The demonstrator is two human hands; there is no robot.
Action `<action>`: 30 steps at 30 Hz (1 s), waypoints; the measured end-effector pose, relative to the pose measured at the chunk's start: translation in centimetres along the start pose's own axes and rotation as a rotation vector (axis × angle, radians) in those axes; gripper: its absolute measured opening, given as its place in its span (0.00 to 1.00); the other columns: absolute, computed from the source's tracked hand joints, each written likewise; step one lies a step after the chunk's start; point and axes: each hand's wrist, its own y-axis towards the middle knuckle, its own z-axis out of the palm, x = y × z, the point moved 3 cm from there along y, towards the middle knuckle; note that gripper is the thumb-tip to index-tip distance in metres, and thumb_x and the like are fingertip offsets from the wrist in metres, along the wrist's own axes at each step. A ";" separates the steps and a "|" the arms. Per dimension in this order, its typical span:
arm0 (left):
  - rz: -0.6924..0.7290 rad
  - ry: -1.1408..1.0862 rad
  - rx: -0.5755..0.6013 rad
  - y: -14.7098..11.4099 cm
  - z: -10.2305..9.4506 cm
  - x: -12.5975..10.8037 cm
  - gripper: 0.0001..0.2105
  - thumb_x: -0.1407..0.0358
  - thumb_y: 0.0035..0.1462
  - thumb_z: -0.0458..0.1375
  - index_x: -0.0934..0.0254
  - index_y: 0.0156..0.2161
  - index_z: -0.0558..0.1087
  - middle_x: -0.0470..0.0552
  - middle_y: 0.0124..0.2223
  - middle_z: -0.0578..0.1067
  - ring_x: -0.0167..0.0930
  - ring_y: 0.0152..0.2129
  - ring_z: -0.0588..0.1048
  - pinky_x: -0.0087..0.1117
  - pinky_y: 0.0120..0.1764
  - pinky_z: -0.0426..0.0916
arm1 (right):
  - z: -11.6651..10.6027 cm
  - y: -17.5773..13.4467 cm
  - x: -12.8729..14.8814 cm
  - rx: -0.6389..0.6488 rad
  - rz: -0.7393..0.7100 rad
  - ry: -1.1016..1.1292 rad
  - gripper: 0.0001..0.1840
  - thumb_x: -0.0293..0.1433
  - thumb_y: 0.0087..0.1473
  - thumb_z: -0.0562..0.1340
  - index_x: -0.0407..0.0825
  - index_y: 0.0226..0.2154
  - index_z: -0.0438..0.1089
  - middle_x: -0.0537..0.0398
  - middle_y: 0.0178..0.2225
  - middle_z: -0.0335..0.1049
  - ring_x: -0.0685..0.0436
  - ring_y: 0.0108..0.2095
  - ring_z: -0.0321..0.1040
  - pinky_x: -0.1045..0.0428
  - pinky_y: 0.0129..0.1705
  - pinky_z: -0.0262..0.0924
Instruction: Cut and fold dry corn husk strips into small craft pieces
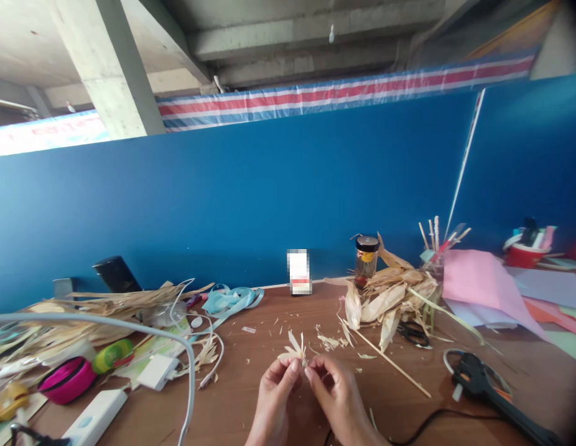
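Observation:
Pinched between the fingertips of both hands is a small flower made of pale corn husk strips, its petals fanning upward. My left hand is closed on its lower left side, thumb on top. On the other side my right hand is closed too, thumb and forefinger meeting at the flower's base, which the fingers mostly hide. Husk scraps lie on the table just beyond the hands. A thin wooden stick rests to the right of my right hand.
A pile of dried corn husks sits back right, near a lidded jar and black scissors. A black glue gun lies at right. Blue ribbon, a white cable and a power strip occupy the left.

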 end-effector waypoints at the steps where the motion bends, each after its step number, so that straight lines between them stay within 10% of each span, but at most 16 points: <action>1: 0.025 0.037 -0.006 0.0 -0.1 -0.1 0.12 0.61 0.35 0.65 0.67 0.21 0.68 0.43 0.18 0.67 0.23 0.17 0.66 0.24 0.24 0.61 | -0.1 0.0 0.0 -0.016 -0.011 -0.019 0.12 0.37 0.50 0.55 0.47 0.25 0.67 0.56 0.22 0.69 0.49 0.22 0.65 0.57 0.25 0.60; 12: 0.190 0.185 -0.172 -0.9 -0.1 -2.5 0.12 0.63 0.35 0.64 0.66 0.27 0.72 0.45 0.25 0.72 0.24 0.21 0.68 0.25 0.29 0.63 | 0.6 0.0 -1.4 -0.021 -0.012 -0.124 0.11 0.36 0.50 0.55 0.47 0.22 0.64 0.58 0.19 0.63 0.51 0.19 0.59 0.58 0.23 0.56; 30: 0.242 0.338 -0.043 -0.7 0.1 -1.8 0.08 0.64 0.41 0.62 0.68 0.24 0.71 0.48 0.23 0.72 0.26 0.22 0.69 0.24 0.29 0.64 | 0.3 0.2 0.0 0.095 0.066 0.090 0.14 0.38 0.52 0.53 0.46 0.29 0.67 0.55 0.23 0.68 0.49 0.24 0.64 0.57 0.26 0.58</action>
